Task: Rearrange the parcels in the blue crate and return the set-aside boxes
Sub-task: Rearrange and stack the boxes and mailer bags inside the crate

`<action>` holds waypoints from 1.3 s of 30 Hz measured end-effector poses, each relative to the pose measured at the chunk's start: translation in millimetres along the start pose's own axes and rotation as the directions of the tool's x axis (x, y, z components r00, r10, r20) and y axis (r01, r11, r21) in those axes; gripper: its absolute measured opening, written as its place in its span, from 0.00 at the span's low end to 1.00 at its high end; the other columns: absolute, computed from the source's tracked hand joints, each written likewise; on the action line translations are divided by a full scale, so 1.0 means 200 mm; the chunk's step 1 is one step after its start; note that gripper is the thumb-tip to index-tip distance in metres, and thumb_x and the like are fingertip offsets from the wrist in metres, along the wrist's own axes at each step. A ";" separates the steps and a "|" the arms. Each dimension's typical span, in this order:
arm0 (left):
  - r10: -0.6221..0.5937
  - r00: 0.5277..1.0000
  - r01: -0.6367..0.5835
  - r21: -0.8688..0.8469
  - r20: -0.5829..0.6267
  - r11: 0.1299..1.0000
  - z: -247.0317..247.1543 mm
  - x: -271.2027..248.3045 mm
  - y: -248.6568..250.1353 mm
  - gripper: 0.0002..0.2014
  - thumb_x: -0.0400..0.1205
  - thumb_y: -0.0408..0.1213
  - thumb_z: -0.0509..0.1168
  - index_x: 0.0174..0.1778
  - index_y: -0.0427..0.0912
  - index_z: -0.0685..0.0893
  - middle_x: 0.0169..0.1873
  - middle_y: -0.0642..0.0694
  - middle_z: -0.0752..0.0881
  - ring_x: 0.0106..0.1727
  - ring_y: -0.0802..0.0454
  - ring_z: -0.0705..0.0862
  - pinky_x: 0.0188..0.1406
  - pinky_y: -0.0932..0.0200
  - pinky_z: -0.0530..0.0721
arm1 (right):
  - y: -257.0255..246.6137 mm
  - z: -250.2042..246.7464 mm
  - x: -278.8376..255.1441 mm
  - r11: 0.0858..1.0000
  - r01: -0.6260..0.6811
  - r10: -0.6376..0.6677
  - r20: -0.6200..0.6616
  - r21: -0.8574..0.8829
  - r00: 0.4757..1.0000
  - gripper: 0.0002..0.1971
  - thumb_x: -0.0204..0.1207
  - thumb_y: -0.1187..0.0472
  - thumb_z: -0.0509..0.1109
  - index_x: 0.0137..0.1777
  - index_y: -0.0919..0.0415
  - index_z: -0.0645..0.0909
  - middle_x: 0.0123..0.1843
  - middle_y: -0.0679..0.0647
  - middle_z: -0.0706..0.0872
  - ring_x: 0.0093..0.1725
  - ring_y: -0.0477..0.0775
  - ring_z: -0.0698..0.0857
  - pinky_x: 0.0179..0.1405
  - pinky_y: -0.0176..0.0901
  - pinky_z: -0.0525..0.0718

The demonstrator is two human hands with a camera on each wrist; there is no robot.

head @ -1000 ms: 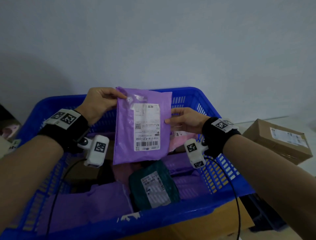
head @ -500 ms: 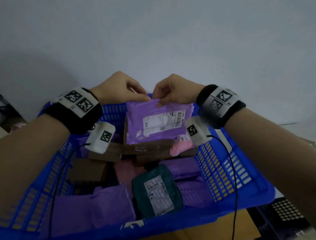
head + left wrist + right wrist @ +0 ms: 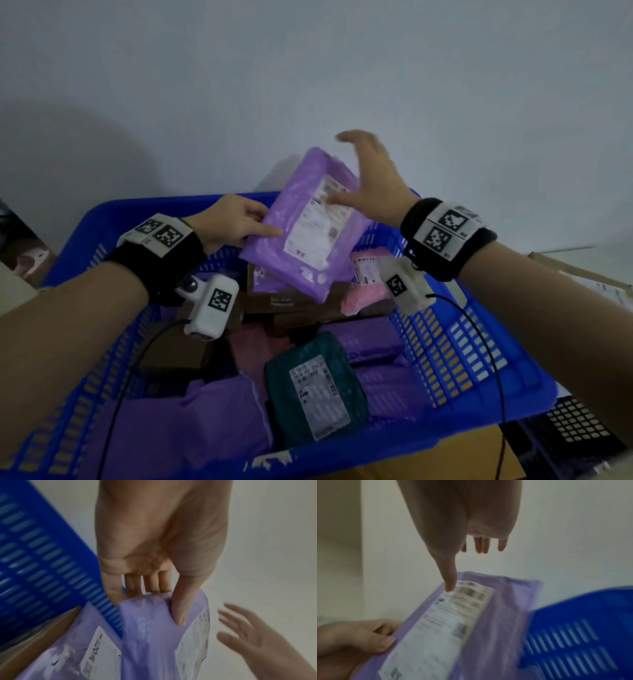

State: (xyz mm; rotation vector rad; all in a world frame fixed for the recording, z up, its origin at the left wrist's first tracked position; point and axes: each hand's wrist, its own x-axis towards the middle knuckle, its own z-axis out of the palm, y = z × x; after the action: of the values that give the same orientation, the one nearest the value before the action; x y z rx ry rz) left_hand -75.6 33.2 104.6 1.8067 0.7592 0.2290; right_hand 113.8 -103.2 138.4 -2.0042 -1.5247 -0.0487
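Note:
A purple mailer point(image 3: 310, 219) with a white label stands tilted at the far side of the blue crate point(image 3: 144, 346). My left hand point(image 3: 236, 222) pinches its left edge, thumb on the front and fingers behind, as the left wrist view point(image 3: 154, 628) shows. My right hand point(image 3: 371, 178) is spread above the mailer's upper right corner, fingers straight; its thumb tip lies against the label point(image 3: 453, 609) in the right wrist view. The crate holds several parcels: a dark green one point(image 3: 315, 387), a pink one point(image 3: 370, 284), purple bags point(image 3: 171, 428) and brown boxes point(image 3: 284, 301).
A pale wall rises right behind the crate. A brown cardboard box point(image 3: 589, 277) lies on the surface to the right of the crate. A dark perforated thing point(image 3: 575, 425) sits low at the right. More cardboard point(image 3: 428, 462) shows under the crate's near rim.
The right hand has let go of the mailer's top edge and spread open above it. The left hand shifted to the mailer's left edge, and the mailer turned and tilted up toward the wall.

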 end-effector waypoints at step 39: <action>-0.871 0.281 0.832 0.351 0.402 0.430 0.67 -0.04 -0.99 0.22 0.84 0.35 0.61 0.72 0.28 0.72 0.59 0.34 0.82 0.63 0.37 0.83 0.48 0.55 0.84 | 0.60 0.99 -0.81 0.676 -0.712 0.412 0.899 -0.191 0.151 0.04 0.74 0.73 0.71 0.47 0.73 0.81 0.42 0.64 0.85 0.21 0.46 0.85 0.26 0.42 0.89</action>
State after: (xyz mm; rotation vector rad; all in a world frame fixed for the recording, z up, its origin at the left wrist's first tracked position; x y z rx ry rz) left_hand -90.2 -39.5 -123.3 1.1491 1.2168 -1.0361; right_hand 101.2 -164.8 -136.5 -2.2989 -0.9511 1.7989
